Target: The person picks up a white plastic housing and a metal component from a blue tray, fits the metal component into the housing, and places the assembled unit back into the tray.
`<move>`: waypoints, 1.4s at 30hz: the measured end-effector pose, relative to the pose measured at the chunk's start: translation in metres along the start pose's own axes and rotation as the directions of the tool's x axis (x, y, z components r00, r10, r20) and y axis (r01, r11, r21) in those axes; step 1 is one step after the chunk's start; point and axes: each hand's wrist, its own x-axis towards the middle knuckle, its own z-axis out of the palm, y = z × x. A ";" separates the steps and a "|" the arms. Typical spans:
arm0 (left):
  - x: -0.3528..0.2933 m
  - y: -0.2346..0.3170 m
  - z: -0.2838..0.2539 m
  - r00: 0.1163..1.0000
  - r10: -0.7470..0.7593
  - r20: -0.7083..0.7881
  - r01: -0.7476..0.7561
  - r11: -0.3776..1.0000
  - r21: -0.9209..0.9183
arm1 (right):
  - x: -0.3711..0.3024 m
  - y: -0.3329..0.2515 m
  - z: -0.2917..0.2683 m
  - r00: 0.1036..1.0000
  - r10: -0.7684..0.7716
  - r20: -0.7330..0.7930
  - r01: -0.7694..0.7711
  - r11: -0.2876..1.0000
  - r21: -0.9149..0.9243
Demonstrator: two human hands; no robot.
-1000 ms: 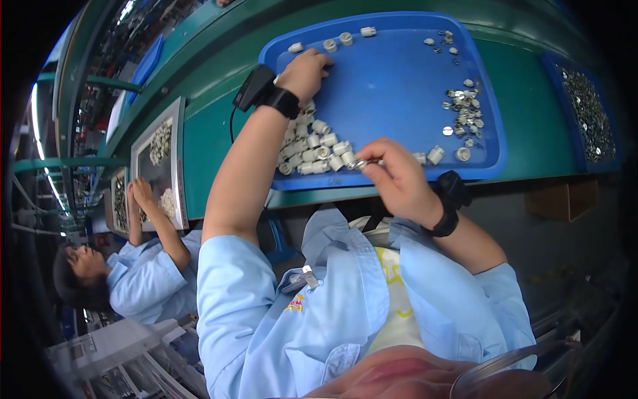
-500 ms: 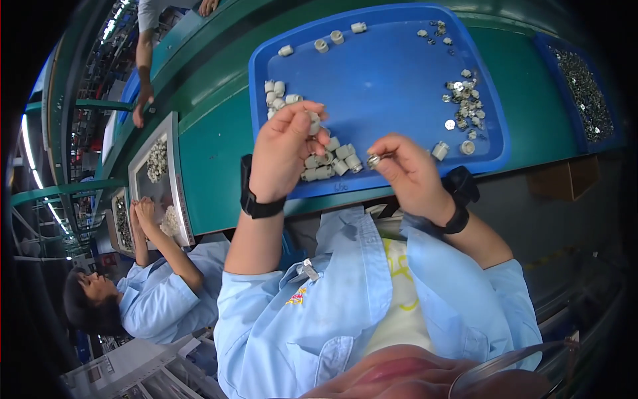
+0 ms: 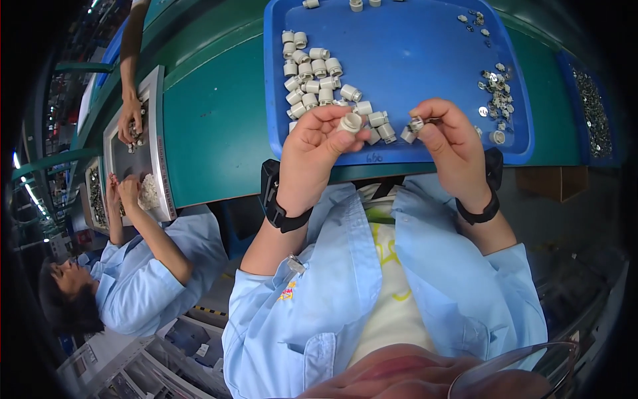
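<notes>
My left hand [image 3: 311,151] grips a white cylindrical socket [image 3: 350,122] between thumb and fingers, its round hollow end tilted up. My right hand [image 3: 457,143] pinches a small shiny metal piece [image 3: 417,124] to the right of that socket; the two parts are apart. Both hands are over the near edge of a blue tray [image 3: 399,157]. Many similar white sockets [image 3: 319,68] lie heaped along the tray's left side and under my hands. Small metal pieces [image 3: 497,93] form a loose pile at the right.
Beyond the tray's right side stands a dark bin [image 3: 590,110] of small metal parts. A cardboard box [image 3: 551,183] sits below the bench edge. At the left, a co-worker's hands [image 3: 128,189] and another person's hand [image 3: 130,120] are at a grey-framed tray [image 3: 161,143].
The view has shifted, so the tray sits higher and farther right. My left hand has turned the socket, showing its hollow end. At the left, another person's hand has reached into the grey-framed tray.
</notes>
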 end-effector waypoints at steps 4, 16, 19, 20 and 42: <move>-0.003 0.000 0.001 0.990 -0.050 0.131 0.054 0.998 -0.029 | 0.014 -0.016 0.003 0.967 -0.235 0.101 0.255 0.913 -0.318; -0.006 -0.015 0.017 0.965 0.110 0.239 -0.102 0.994 -0.044 | 0.005 -0.010 -0.003 0.963 -0.195 0.187 0.247 0.916 -0.317; -0.008 -0.017 0.018 0.967 0.081 0.242 -0.075 0.997 -0.034 | 0.002 -0.008 -0.006 0.961 -0.189 0.201 0.242 0.928 -0.282; -0.009 -0.017 0.020 0.972 0.069 0.225 -0.059 0.997 -0.052 | 0.001 -0.007 -0.007 0.956 -0.203 0.210 0.258 0.925 -0.279; -0.015 -0.023 0.030 0.957 0.249 0.149 -0.265 0.958 0.106 | -0.007 -0.012 0.000 0.879 -0.420 0.228 0.472 0.690 -0.549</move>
